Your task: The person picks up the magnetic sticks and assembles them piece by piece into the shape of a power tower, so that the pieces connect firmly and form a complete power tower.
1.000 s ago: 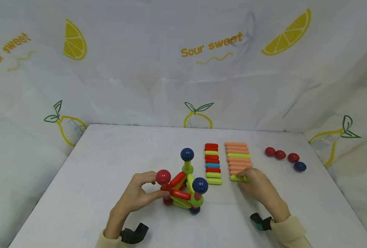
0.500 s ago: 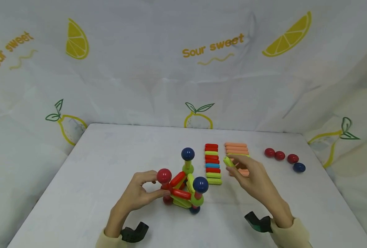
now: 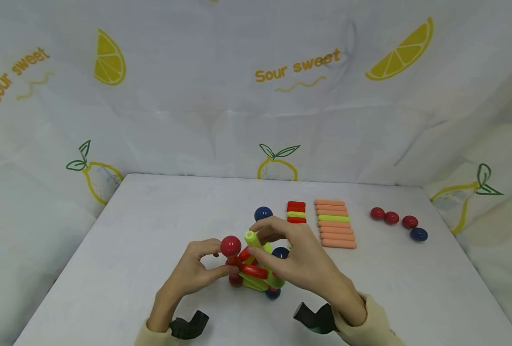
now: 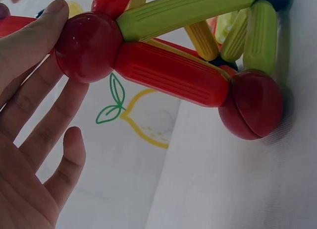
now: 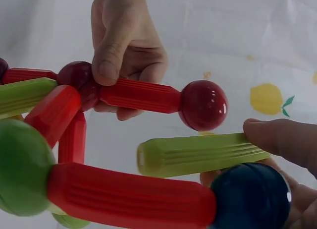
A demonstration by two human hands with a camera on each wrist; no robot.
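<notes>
Green rod (image 5: 193, 156) moved leftward | in right hand (image 3: 305, 259) | frame (image 3: 254, 272) in left hand (image 3: 194, 269)

Can't tell if it's a home or a lab tbh, but it looks like a little staged filming corner: plain white table (image 3: 152, 216), creased cloth (image 3: 174, 103) hung behind it with lemon prints (image 3: 261, 169) and "Sour sweet" lettering (image 3: 308, 62), plus black wrist cameras (image 3: 189, 327).

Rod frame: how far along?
Done: the rod frame stands joined, with top balls fitted.
In hand: the left hand grips it at a red corner ball; the right hand pinches a lime rod, free at its visible end.
Apparently left: orange rods, short red rods, three red balls and a blue ball lie loose; whether all are needed is unclear.
</notes>
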